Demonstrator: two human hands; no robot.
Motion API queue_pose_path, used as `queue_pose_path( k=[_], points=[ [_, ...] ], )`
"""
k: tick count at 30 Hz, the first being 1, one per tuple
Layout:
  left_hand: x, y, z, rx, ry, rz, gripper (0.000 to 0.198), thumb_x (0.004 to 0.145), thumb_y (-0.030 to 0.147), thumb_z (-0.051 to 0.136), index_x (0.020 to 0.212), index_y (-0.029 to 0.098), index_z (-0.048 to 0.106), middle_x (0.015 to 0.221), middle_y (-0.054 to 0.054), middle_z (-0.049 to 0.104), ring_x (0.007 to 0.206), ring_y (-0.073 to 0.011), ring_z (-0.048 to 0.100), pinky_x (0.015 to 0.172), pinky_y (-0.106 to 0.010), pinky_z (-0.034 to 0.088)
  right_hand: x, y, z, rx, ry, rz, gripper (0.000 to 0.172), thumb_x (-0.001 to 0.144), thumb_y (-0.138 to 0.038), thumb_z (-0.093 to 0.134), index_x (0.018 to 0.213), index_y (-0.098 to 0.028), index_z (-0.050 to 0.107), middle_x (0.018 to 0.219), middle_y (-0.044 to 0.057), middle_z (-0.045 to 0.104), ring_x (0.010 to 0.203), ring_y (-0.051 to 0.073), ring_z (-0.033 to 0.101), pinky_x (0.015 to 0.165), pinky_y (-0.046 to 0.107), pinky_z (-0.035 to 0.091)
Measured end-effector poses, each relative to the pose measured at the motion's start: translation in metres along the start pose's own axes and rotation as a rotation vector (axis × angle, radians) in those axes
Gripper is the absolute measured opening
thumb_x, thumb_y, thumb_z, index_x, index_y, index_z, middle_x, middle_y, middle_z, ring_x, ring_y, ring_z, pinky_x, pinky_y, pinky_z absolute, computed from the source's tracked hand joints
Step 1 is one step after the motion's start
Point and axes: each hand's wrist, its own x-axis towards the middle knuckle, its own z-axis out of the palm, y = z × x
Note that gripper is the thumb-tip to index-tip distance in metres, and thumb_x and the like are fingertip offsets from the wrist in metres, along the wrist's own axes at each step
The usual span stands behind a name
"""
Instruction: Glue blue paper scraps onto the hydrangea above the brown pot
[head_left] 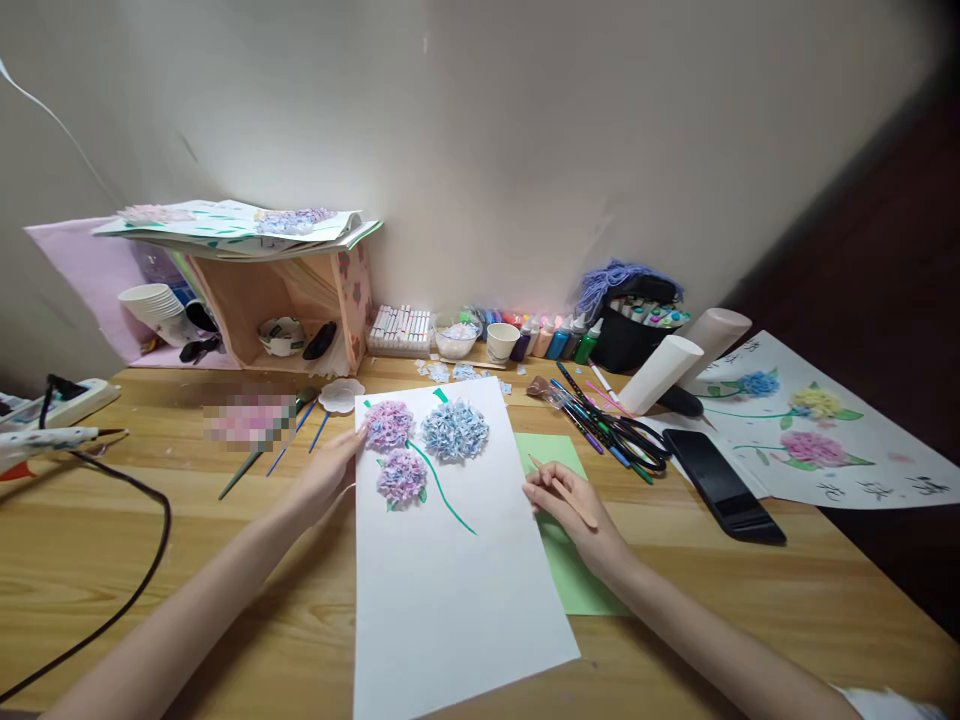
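A white sheet (465,600) lies at a slight slant in front of me, over a green sheet (577,570). Two pink-purple paper flowers (401,476) and a blue one (454,430) are on its upper part, with green leaves and a curved green stem (444,490). My left hand (334,475) grips the sheet's left edge beside the upper pink flower. At the right edge, my right hand (571,505) has its fingers closed round a thin wooden stick (574,502), fingertips at the paper.
Pens and scissors (652,445) and a black phone (724,487) lie right. Paint bottles (556,342), a paper cup (502,342) and markers (400,330) line the back. A black cable (161,540) curves along the left; a shelf box (277,300) stands behind.
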Motion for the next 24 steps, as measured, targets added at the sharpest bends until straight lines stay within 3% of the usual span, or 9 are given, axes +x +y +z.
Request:
queue_pose_path(
  k=[4,8,12,15,17,20,22,24],
  points=[
    [0.011,0.005,-0.01,0.052,0.006,-0.011,0.029,0.079,0.032,0.063,0.104,0.018,0.065,0.099,-0.006,0.073,0.089,-0.0197,0.067,0.067,-0.024,0.053,-0.009,-0.001,0.009,-0.07,-0.107,0.006,0.033,0.079,-0.042,0.064,0.075,-0.022,0.038,0.082,0.0,0.054,0.065,0.014,0.051,0.064,0.029,0.045],
    [0.02,0.0,-0.012,0.118,0.015,-0.114,0.025,0.08,0.035,0.061,0.097,0.018,0.066,0.098,-0.007,0.073,0.085,-0.0199,0.068,0.068,-0.026,0.052,-0.014,0.004,0.01,-0.229,-0.171,-0.031,0.028,0.083,-0.039,0.059,0.075,-0.022,0.037,0.081,0.001,0.055,0.067,0.014,0.05,0.064,0.028,0.042],
    [0.025,-0.005,-0.013,0.251,-0.04,-0.176,0.033,0.08,0.049,0.057,0.092,0.019,0.066,0.093,-0.007,0.073,0.085,-0.022,0.068,0.071,-0.029,0.052,-0.01,0.006,0.005,-0.358,-0.169,-0.073,0.029,0.083,-0.04,0.058,0.074,-0.023,0.036,0.081,0.001,0.056,0.071,0.016,0.052,0.068,0.03,0.042],
    [0.027,0.0,-0.02,0.416,-0.098,-0.208,0.049,0.081,0.064,0.044,0.089,0.02,0.065,0.086,-0.009,0.072,0.08,-0.0236,0.067,0.07,-0.031,0.051,-0.001,0.005,-0.001,-0.424,-0.178,-0.099,0.031,0.084,-0.042,0.056,0.073,-0.023,0.035,0.08,0.002,0.057,0.072,0.018,0.053,0.069,0.031,0.042],
    [0.031,0.006,-0.024,0.634,-0.024,-0.089,0.054,0.082,0.067,0.036,0.084,0.02,0.064,0.079,-0.009,0.07,0.074,-0.025,0.066,0.068,-0.033,0.05,0.007,0.005,-0.004,-0.46,-0.185,-0.133,0.031,0.084,-0.043,0.055,0.072,-0.023,0.035,0.077,0.002,0.057,0.07,0.018,0.052,0.068,0.031,0.042],
    [0.046,0.019,-0.019,1.052,0.183,0.303,0.042,0.084,0.056,0.041,0.079,0.019,0.061,0.085,-0.011,0.068,0.083,-0.0276,0.062,0.074,-0.034,0.046,0.02,0.007,-0.006,-0.508,-0.148,-0.188,0.029,0.085,-0.043,0.054,0.072,-0.023,0.036,0.073,0.0,0.054,0.064,0.016,0.048,0.062,0.029,0.04],
    [0.066,0.025,-0.006,1.23,0.174,0.475,0.032,0.085,0.044,0.044,0.084,0.018,0.062,0.095,-0.012,0.066,0.093,-0.0273,0.059,0.082,-0.034,0.042,0.03,0.007,-0.005,-0.531,-0.112,-0.197,0.028,0.085,-0.042,0.054,0.073,-0.023,0.037,0.071,0.0,0.054,0.06,0.015,0.046,0.059,0.028,0.038],
    [0.091,0.028,0.01,1.278,0.101,0.502,0.026,0.085,0.037,0.046,0.086,0.017,0.063,0.097,-0.013,0.065,0.095,-0.0259,0.058,0.084,-0.034,0.041,0.038,0.006,-0.002,-0.559,-0.096,-0.19,0.027,0.083,-0.041,0.057,0.074,-0.023,0.038,0.072,0.0,0.054,0.061,0.015,0.046,0.059,0.028,0.037]
  ],
)
